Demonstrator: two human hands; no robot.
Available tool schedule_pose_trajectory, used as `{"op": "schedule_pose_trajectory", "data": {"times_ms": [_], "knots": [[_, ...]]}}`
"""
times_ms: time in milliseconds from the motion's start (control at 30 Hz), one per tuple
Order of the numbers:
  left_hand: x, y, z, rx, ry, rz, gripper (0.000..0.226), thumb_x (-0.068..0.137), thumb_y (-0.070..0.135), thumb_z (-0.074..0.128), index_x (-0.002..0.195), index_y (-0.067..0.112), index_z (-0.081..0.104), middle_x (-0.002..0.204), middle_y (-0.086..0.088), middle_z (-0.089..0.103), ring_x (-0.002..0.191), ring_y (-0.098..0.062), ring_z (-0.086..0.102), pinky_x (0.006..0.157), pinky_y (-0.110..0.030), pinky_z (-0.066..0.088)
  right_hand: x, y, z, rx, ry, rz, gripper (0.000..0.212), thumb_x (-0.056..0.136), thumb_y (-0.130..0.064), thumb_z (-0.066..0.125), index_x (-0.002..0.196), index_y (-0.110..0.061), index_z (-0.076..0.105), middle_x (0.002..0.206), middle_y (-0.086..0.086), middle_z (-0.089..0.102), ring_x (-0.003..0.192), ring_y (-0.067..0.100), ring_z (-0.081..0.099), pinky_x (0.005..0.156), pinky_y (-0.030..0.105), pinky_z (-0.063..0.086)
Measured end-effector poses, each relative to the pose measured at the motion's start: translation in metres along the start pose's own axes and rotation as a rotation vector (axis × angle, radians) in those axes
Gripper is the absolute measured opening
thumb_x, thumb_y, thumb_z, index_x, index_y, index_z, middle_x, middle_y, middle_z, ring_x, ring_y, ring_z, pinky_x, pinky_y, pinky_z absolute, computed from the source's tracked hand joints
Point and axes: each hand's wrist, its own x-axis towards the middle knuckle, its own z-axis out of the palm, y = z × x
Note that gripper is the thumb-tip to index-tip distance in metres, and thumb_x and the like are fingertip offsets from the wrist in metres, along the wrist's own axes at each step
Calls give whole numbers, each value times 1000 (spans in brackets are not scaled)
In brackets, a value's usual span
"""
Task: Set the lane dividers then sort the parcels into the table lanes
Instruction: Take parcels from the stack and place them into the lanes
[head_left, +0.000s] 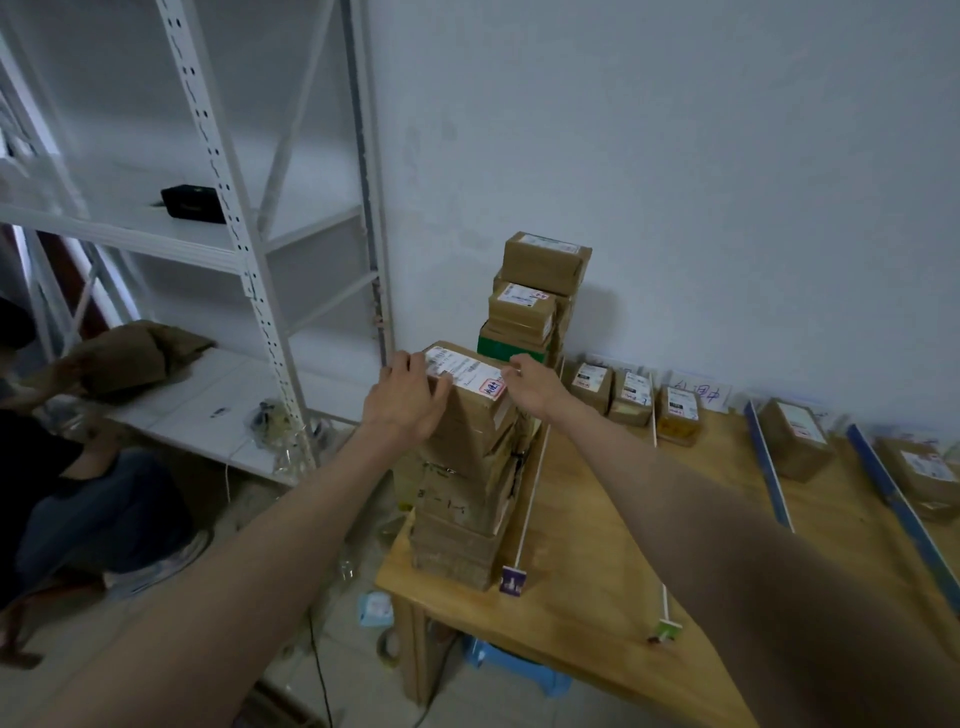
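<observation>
No text is legible; the top parcel's shipping label (464, 375) and red stamp (492, 387) are too blurred.

Two hands (405, 400) (530, 387), four lane dividers (535, 475), roughly a dozen parcels (467, 410).

Dim, bluish indoor light with soft shadows, slight overall blur and wide-angle bending at the edges
</observation>
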Motion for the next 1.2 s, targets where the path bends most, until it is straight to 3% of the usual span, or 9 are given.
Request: {"op": "schedule_pose_trajectory", "data": {"times_ms": [100,300,467,600,733,867,967,1100,1200], "knots": [[-1,-4,2,-88,5,-1,58,102,50,36,147,14,30,147,-8,33,131,-29,39,102,-48,45,4,-1,11,84,32,28,36,105,-30,35,132,-10,49,126,13,58,107,26,60,97,46,50],[8,-2,-26,-138,126,145,53,102,40,40,147,13,34,147,-8,32,134,-28,34,110,-45,38,-5,-11,1,272,-5,50,28,100,-44,47,96,-20,61,118,7,62,103,21,64,94,40,55],[30,21,-53,-167,147,284,44,102,30,39,143,13,41,145,-8,35,133,-28,36,111,-43,37,-26,-18,-31,437,-145,108,40,98,-45,54,117,-11,63,115,5,68,100,21,68,86,32,58],[38,53,-51,-202,136,405,42,103,27,38,142,11,42,142,-9,37,127,-26,42,106,-39,40,-50,-7,-61,438,-68,106,26,99,-44,52,100,-20,60,93,-3,67,71,10,60,55,23,43],[35,92,-36,-269,81,495,47,104,29,39,148,11,36,148,-8,34,128,-24,46,99,-33,45,-69,18,-91,531,43,170,20,99,-37,55,89,-21,58,92,-2,70,86,14,65,81,30,52],[25,139,-18,-270,-15,486,56,105,38,37,154,16,24,160,-6,25,141,-28,36,110,-48,40,-85,61,-114,484,182,253,40,98,-42,54,116,-7,61,100,4,70,83,15,66,55,23,50],[12,169,2,-186,-61,497,54,105,40,33,153,15,27,159,-7,27,143,-29,33,110,-50,37,-102,103,-128,450,297,345,50,97,-46,53,126,-6,55,116,8,66,94,19,64,61,26,50],[-4,191,41,-9,-166,562,56,104,44,32,151,13,33,155,-12,35,140,-30,37,110,-47,37,-124,161,-138,486,367,476,43,98,-42,52,121,-6,56,113,8,67,101,25,66,87,42,58],[-16,208,72,82,-222,596,52,105,42,32,145,10,41,149,-13,42,133,-30,44,108,-45,39,-136,201,-143,490,377,542,42,100,-40,49,126,-8,57,117,11,66,107,29,64,92,47,55]]}}
